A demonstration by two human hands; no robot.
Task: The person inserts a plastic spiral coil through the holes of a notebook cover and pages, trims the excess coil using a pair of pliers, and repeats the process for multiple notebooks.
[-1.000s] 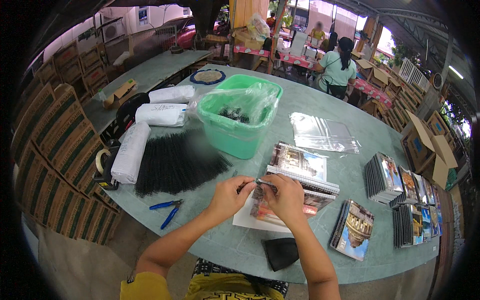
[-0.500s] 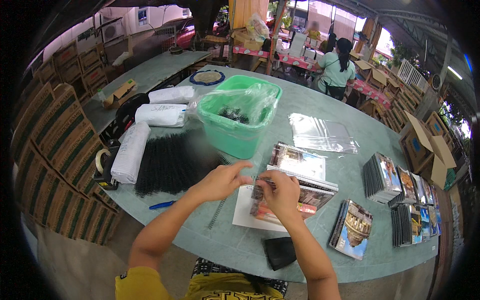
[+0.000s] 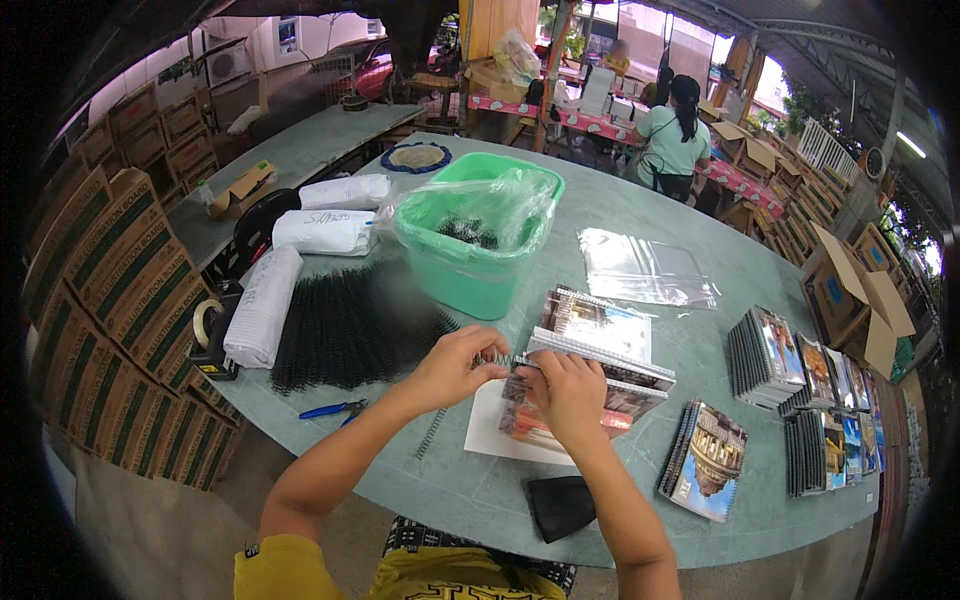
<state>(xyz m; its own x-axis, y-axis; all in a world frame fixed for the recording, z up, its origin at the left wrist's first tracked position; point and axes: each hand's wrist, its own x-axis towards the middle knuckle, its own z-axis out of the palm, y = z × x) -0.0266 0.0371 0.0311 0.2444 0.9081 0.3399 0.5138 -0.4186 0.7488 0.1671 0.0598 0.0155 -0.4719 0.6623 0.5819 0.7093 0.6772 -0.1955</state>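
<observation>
My left hand (image 3: 455,368) pinches the end of a dark spiral binding coil (image 3: 493,358). Close beside it, my right hand (image 3: 565,388) is closed on the same coil at the edge of a tilted notebook (image 3: 632,397). Fingers hide part of that edge, so I cannot tell how far the coil is threaded. Under the notebook lies a white sheet (image 3: 484,425), and behind it a spiral notebook (image 3: 598,325) with a picture cover. A loose coil (image 3: 431,435) rests below my left wrist, with blue-handled pliers (image 3: 330,410) farther left.
A heap of black coils (image 3: 330,330) lies left of a green bin (image 3: 465,275) lined with plastic. White wrapped rolls (image 3: 262,310) flank the heap. Clear plastic sleeves (image 3: 645,268), finished notebooks (image 3: 703,460), notebook stacks (image 3: 765,355) and a black pouch (image 3: 560,507) surround my right arm.
My left hand's fingers, apart before, have closed on the coil's end. The right hand stays at the notebook's edge, its fingers slightly shifted. More of the pliers shows beside my left forearm.
</observation>
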